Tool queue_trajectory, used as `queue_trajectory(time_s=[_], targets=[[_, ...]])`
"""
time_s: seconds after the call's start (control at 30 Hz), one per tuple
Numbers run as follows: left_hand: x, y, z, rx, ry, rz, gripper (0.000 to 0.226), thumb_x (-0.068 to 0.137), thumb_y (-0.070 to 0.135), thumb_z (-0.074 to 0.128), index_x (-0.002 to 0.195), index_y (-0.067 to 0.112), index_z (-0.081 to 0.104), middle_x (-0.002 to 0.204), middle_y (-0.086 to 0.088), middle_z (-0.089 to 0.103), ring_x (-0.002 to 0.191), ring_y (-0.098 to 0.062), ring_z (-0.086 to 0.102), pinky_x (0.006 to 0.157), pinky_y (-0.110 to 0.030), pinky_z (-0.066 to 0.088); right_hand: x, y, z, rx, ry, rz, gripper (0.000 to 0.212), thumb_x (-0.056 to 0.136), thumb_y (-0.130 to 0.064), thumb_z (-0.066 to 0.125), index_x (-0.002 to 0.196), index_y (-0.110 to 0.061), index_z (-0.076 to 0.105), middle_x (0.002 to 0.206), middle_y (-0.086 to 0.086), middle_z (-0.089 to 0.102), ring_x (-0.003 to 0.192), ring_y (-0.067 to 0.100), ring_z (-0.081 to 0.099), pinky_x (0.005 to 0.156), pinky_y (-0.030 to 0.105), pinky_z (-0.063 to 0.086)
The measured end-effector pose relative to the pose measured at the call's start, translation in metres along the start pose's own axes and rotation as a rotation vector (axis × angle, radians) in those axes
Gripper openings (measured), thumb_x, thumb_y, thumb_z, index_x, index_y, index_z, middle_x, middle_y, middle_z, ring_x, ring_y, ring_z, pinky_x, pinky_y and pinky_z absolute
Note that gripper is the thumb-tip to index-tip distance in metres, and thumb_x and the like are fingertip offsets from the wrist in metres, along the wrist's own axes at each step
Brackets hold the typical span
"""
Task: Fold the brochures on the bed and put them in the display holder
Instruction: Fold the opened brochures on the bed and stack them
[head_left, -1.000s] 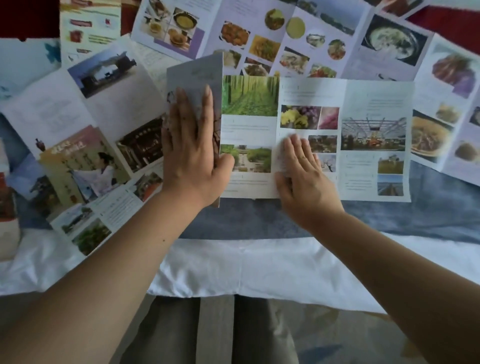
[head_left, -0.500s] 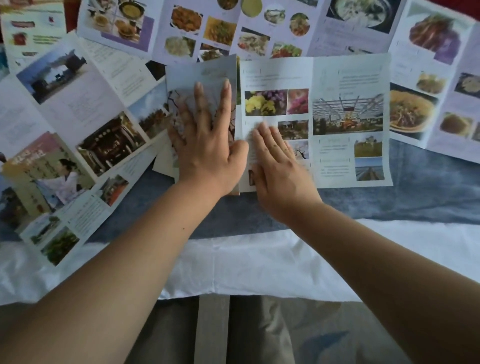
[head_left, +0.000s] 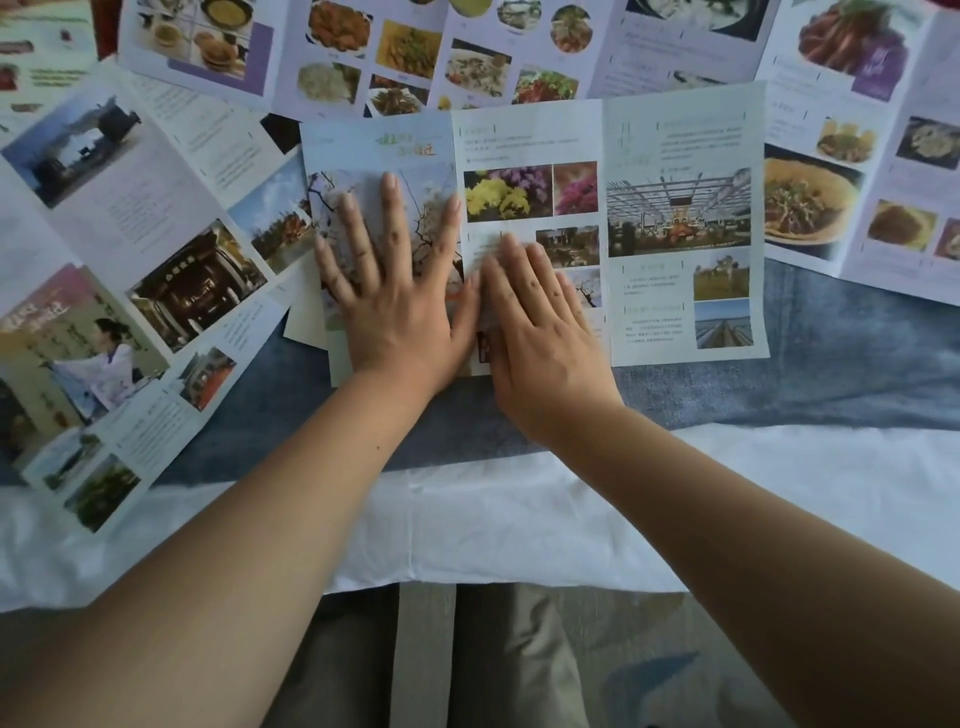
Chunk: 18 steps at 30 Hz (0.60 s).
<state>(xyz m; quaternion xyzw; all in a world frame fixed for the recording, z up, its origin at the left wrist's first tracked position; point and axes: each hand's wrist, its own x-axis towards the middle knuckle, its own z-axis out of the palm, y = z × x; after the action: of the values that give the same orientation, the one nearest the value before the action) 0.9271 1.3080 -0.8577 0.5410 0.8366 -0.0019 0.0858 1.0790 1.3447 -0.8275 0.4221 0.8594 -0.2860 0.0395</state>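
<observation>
The garden brochure (head_left: 680, 218) is lying on the blue bed cover (head_left: 831, 364), in the middle of the scene. Its left panel (head_left: 374, 150) is lying folded over, flat on the sheet. The left hand (head_left: 395, 291) is pressing on this panel with fingers spread wide, holding nothing. The right hand (head_left: 540, 332) is lying flat just beside it, on the middle panel, fingers together. 2 food brochures (head_left: 467, 57) are lying far, and a temple brochure (head_left: 156, 234) is lying at the left.
</observation>
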Motion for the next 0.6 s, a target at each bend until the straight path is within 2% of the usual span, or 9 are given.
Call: queue_trajectory(time_s=[0.27, 0.5, 0.6], targets=[[-0.010, -0.031, -0.005, -0.007, -0.018, -0.008, 0.068, 0.101, 0.061, 0.023, 0.162, 0.043, -0.002, 0.172, -0.013, -0.005, 0.155, -0.047, -0.004, 0.121, -0.069, 0.002, 0.002, -0.034, 0.010, 0.001, -0.021, 0.007, 0.061, 0.108, -0.030, 0.035, 0.164, -0.015, 0.015, 0.172, 0.003, 0.001, 0.158, 0.021, -0.008, 0.128, 0.037, -0.004], [-0.032, -0.101, -0.005, -0.025, -0.016, -0.063, 0.066, 0.102, 0.062, 0.020, 0.161, 0.044, -0.004, 0.172, -0.012, -0.007, 0.155, -0.046, -0.005, 0.120, -0.072, 0.004, 0.011, -0.079, 0.032, -0.077, -0.121, -0.141, 0.064, 0.109, -0.036, 0.034, 0.165, -0.018, 0.008, 0.172, 0.003, -0.007, 0.158, 0.019, -0.012, 0.128, 0.035, -0.005], [-0.040, -0.129, -0.004, -0.030, 0.004, -0.084, 0.065, 0.103, 0.062, 0.020, 0.162, 0.044, -0.001, 0.172, -0.011, -0.004, 0.156, -0.046, -0.003, 0.120, -0.071, 0.005, 0.016, -0.100, 0.042, -0.078, -0.155, -0.188, 0.065, 0.107, -0.030, 0.037, 0.165, -0.018, 0.008, 0.172, 0.004, -0.010, 0.158, 0.020, -0.014, 0.129, 0.037, -0.003]])
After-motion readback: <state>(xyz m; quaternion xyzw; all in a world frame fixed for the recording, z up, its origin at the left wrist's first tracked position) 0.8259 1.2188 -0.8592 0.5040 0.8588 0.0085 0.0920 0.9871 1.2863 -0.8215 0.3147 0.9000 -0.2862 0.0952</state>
